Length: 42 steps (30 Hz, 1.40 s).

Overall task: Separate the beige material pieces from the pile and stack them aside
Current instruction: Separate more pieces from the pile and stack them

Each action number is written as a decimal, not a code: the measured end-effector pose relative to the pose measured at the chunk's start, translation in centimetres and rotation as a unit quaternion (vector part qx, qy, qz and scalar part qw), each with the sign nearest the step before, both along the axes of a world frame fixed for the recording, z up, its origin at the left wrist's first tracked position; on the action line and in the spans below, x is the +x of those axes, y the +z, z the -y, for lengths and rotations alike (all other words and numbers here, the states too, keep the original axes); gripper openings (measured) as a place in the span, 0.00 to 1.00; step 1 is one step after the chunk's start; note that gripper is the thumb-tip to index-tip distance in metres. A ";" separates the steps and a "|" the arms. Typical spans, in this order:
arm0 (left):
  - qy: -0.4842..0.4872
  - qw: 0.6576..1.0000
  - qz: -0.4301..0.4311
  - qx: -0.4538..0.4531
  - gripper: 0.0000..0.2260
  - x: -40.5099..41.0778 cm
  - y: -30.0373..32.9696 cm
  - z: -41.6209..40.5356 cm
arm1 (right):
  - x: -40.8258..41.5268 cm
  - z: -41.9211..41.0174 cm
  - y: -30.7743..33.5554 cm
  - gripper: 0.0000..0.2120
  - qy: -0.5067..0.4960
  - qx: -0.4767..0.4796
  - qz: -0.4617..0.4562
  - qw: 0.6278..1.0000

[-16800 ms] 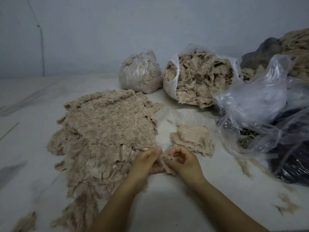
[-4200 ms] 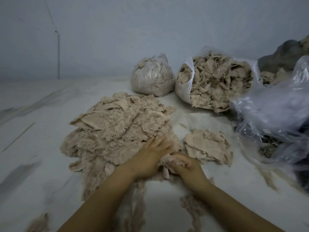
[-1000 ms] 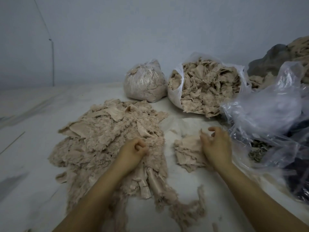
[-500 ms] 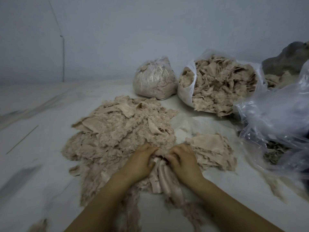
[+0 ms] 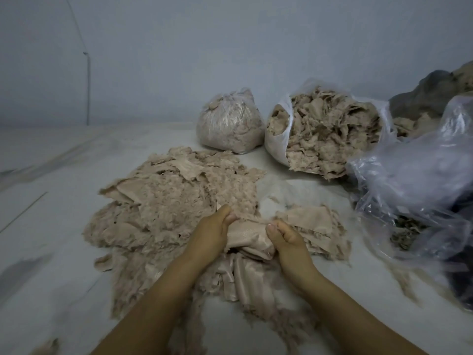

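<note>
Left hand (image 5: 213, 233) and right hand (image 5: 286, 239), grip clamped on smooth beige piece (image 5: 249, 233) at 6 o'clock edge of pile (image 5: 174, 201). Sorted stack (image 5: 311, 221) at 3 o'clock small. Pile large (bulk apparently unsorted). Judged early.

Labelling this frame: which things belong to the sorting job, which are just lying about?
In the job:
left hand
right hand
beige piece gripped by both
big pile
side stack

Lying about:
tied bag
open bag of scraps
loose clear plastic
</note>
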<state>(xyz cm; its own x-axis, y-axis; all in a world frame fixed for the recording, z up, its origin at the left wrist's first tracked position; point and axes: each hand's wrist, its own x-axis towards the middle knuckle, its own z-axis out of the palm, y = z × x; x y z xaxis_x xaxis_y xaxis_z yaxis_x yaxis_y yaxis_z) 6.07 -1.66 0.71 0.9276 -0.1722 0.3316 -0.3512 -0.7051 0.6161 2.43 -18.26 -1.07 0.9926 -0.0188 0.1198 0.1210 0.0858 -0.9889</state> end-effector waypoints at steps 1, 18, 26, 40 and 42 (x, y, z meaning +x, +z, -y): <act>0.002 1.000 -0.010 -0.001 0.12 0.2 -0.1 0.1 | -0.3 0.2 -0.3 0.12 0.010 0.046 -0.034 0.998; -0.053 0.992 -0.029 -0.113 0.10 -0.2 0.5 0.2 | -0.5 2.6 0.7 0.07 0.060 0.140 -0.062 0.986; -0.176 0.958 -0.183 -0.134 0.08 -0.4 -0.6 1.2 | 0.3 3.0 0.2 0.11 -0.047 0.181 -0.076 0.979; -0.131 0.977 -0.129 -0.111 0.04 -0.7 0.2 1.8 | 0.2 2.2 0.5 0.13 -0.092 0.151 -0.097 0.979; -0.159 0.968 -0.162 -0.107 0.03 -0.8 0.5 2.4 | 0.1 1.9 0.6 0.14 -0.096 0.163 -0.099 0.977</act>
<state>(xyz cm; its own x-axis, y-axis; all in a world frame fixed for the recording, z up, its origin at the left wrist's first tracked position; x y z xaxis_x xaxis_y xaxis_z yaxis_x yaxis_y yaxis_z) 5.29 -4.07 1.23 0.9002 -0.4257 0.0919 -0.2938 -0.4379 0.8497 2.55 -20.11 -0.49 0.9701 -0.2127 -0.1168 -0.0240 0.3950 -0.9184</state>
